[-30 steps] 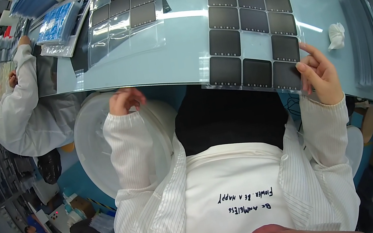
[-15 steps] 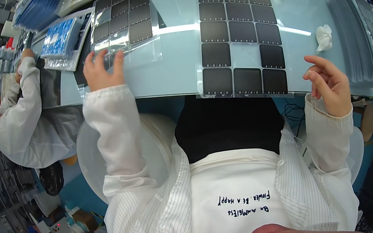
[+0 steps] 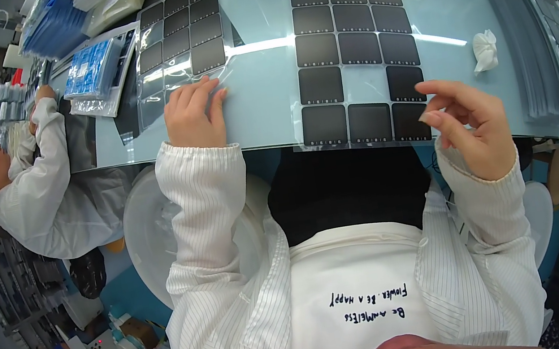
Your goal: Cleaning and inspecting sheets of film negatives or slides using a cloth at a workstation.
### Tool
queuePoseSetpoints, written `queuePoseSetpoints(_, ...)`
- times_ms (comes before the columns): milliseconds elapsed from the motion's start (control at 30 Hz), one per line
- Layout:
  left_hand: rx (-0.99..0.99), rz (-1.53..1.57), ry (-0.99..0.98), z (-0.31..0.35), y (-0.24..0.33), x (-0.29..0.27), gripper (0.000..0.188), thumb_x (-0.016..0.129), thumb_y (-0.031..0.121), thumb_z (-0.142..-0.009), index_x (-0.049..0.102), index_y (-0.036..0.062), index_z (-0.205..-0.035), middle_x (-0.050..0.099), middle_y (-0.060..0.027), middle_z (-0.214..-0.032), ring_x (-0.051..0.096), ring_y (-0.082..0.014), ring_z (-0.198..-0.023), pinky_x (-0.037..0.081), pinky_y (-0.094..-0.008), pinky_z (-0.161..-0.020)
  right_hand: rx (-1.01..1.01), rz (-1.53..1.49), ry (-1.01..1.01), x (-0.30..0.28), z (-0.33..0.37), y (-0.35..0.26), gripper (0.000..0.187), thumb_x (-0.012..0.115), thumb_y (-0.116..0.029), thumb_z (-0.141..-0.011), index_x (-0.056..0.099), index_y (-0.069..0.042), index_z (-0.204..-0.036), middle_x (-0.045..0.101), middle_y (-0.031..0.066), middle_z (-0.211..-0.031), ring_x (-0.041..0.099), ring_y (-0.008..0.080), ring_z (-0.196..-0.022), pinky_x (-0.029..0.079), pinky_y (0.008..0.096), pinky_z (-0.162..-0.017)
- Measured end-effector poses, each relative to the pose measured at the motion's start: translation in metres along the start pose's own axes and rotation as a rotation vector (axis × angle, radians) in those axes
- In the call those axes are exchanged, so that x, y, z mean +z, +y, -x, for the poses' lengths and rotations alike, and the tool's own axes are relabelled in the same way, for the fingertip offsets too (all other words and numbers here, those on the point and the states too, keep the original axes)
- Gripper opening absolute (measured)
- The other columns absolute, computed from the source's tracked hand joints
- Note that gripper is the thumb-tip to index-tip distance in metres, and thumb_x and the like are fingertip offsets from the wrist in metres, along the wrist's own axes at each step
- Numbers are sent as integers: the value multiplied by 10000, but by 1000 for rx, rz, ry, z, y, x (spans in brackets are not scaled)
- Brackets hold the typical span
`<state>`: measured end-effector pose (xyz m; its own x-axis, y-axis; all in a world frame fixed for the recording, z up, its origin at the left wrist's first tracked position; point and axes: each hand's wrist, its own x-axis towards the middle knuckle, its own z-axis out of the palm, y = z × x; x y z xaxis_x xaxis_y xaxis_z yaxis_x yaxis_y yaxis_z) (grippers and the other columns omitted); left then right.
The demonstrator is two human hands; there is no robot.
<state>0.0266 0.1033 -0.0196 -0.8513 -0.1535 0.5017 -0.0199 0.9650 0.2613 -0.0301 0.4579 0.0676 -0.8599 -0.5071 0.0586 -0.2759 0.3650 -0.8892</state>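
Observation:
A clear sheet bearing a grid of dark, round-cornered squares (image 3: 358,47) lies in front of me on the table; one place in its grid is see-through. Further left lies a second clear sheet with dark squares (image 3: 175,42), where several lower places are see-through. My left hand (image 3: 199,116) reaches over the near right corner of this second sheet, its fingers stretched out and holding nothing I can see. Whether the fingertips touch the sheet I cannot tell. Beside the right edge of the first grid is my right hand (image 3: 475,125), fingers bent, thumb and forefinger apart with nothing between them.
A crumpled white tissue (image 3: 485,50) lies right of the grid. Beyond it stands a stack of clear sheets (image 3: 530,51). Blue-and-white packets (image 3: 89,69) lie at the left. A co-worker (image 3: 41,190) in a white coat sits at the far left.
My left hand has moved right across the near part of the left sheet. My right hand has shifted left, closer to the grid of dark squares.

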Motion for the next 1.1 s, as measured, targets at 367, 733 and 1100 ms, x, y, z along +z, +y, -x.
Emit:
queuePoseSetpoints(367, 42, 6, 207, 22, 26, -22, 192, 754, 45, -677, 713, 62, -864, 677, -59, -888, 600, -240, -818, 483, -339, -728, -491, 262, -165, 79, -32, -26, 389, 727, -56, -728, 601, -15, -1094, 615, 92, -905, 588, 167, -596, 475, 256, -539)
queuePoseSetpoints(733, -31, 293, 241, 64, 70, -44, 304, 761, -26, -666, 674, 24, -953, 623, -115, -902, 586, -238, -749, 484, -299, -633, -753, 353, -32, 154, -67, -9, 282, 638, 10, -719, 633, -38, -997, 617, 81, -856, 642, 234, -738, 539, 293, -594)
queuePoseSetpoints(1100, -672, 1712, -309, 65, 46, -36, 589, 460, 458, -942, 498, -79, -1184, 621, -186, -985, 657, -243, -733, 547, -305, -555, -798, 257, -6, 147, -51, -29, 197, 742, -117, -653, 662, -67, -826, 640, 26, -809, 587, 213, -758, 515, 283, -569)
